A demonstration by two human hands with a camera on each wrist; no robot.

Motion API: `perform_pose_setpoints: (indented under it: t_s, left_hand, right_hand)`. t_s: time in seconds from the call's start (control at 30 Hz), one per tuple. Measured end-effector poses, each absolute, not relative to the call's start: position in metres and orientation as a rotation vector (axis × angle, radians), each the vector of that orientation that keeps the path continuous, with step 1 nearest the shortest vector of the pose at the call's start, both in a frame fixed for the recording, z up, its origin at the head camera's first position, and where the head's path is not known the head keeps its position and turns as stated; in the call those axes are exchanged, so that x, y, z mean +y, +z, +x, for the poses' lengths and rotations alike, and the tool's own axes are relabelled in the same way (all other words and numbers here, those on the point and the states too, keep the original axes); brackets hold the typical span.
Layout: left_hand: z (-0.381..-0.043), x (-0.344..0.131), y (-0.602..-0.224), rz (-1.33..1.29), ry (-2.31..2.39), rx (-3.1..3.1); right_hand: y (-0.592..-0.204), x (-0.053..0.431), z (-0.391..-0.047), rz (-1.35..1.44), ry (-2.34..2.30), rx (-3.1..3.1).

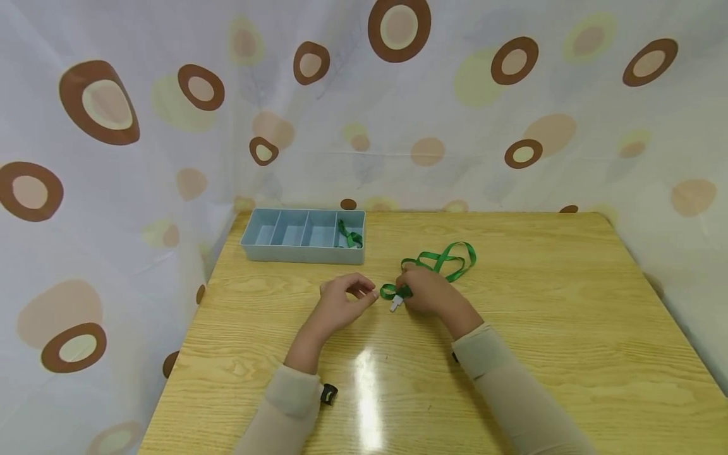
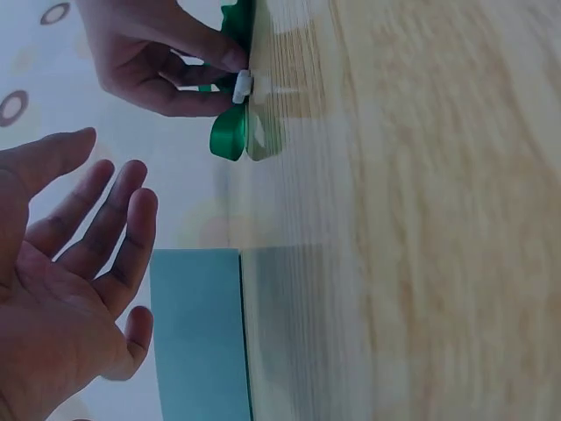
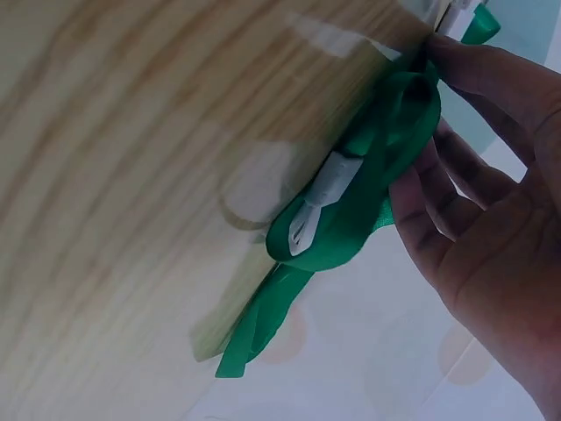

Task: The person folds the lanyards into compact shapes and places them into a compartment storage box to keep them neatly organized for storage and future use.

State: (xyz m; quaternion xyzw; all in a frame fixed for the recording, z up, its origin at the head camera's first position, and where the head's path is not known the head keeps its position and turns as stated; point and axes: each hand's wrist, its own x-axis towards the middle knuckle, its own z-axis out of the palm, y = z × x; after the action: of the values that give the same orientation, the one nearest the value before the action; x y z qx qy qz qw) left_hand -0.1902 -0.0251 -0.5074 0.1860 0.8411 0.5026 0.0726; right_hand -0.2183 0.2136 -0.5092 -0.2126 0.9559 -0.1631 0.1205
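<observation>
A green lanyard (image 1: 471, 254) lies in loops on the wooden table, right of the middle. My right hand (image 1: 430, 294) pinches its near end between thumb and fingertips, beside a pale plastic clip (image 1: 395, 304). The right wrist view shows a second white fitting (image 3: 335, 180) on the looped band, below the fingers. To the left, my left hand (image 1: 343, 302) hovers with relaxed, slightly bent fingers, holding nothing. In the left wrist view its palm (image 2: 66, 303) is turned up, apart from the lanyard (image 2: 228, 133).
A light blue tray (image 1: 301, 254) with several compartments stands at the table's back left. Its rightmost compartment holds another green ribbon piece (image 1: 351, 238). A patterned curtain (image 1: 398, 183) hangs behind and beside the wooden table (image 1: 569, 354).
</observation>
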Motion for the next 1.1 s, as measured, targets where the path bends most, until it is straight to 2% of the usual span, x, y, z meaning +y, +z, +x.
perform_pose_setpoints:
  t_s: [0.53, 1.1]
  left_hand:
    - [-0.183, -0.015, -0.514, 0.606, 1.376, 2.469]
    - [-0.181, -0.004, -0.516, 0.668, 1.120, 2.478]
  right_hand:
    - [-0.508, 0.212, -0.209, -0.845, -0.738, 2.851]
    - [-0.516, 0.217, -0.208, -0.658, -0.561, 2.758]
